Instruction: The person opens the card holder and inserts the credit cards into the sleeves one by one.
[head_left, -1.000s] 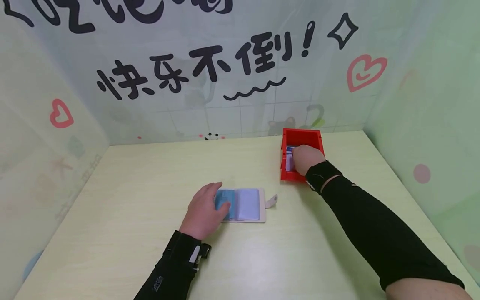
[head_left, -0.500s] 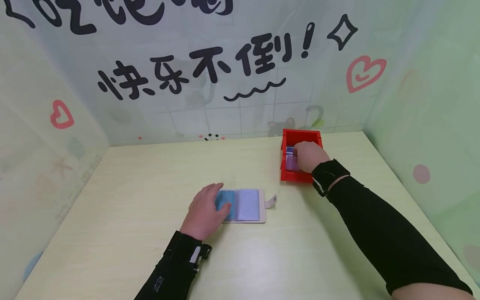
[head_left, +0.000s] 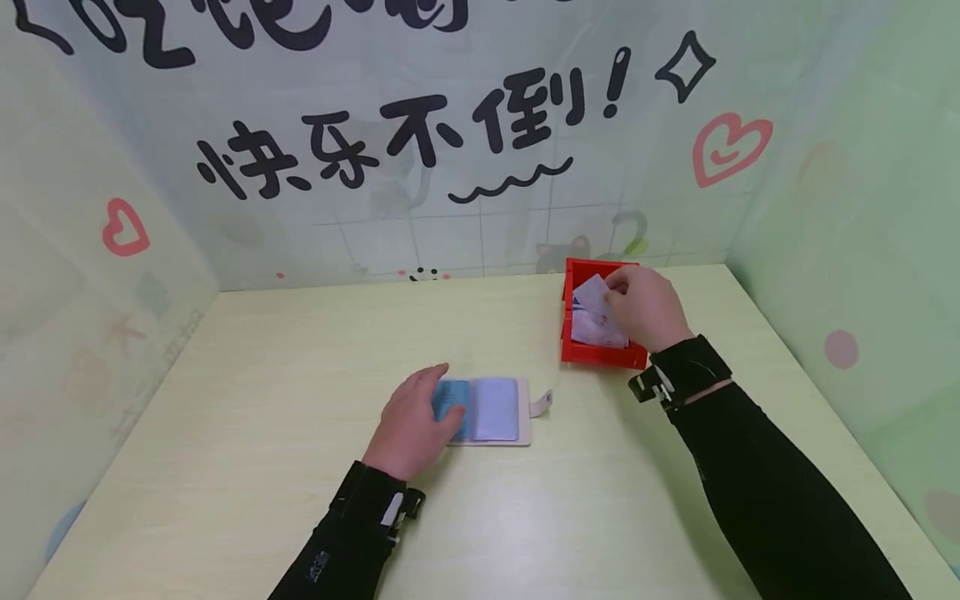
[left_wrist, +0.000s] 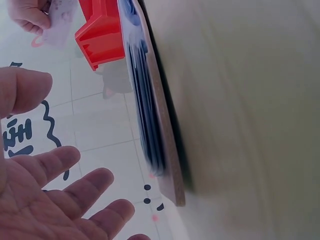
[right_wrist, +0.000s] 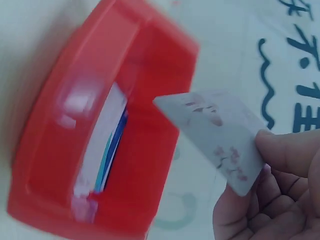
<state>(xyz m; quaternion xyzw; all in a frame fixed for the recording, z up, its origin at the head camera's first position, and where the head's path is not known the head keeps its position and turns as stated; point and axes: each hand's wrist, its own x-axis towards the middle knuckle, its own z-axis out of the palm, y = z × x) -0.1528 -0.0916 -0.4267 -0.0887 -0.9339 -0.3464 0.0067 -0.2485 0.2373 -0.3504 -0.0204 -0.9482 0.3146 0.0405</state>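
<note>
From my end of the link I read bold black Chinese lettering (head_left: 327,154) on the pale back wall (head_left: 375,242): 快乐不倒!, with the row above it cut off by the frame; the pale print on the black left sleeve (head_left: 317,568) is too small for me to make out. I count one red rectangular plastic box (head_left: 600,357) on the far right of the pale wooden table (head_left: 270,400), with flat cards (right_wrist: 106,132) inside, white, blue and teal edges among them, overlapping too closely for me to number. The right hand (head_left: 647,310) pinches one pale rectangular card with pink blossom print (right_wrist: 215,135) between thumb and fingers, tilted over the box. One pale pink booklet-style card holder (head_left: 525,423) lies open mid-table, one blue page (head_left: 455,394) on its left, one lilac page (head_left: 495,408) on its right, one snap strap (head_left: 542,403) sticking out. By its left edge I see the left hand (head_left: 411,425), fingers spread, thumb well apart, gripping nothing; whether it touches the holder, I cannot tell
</note>
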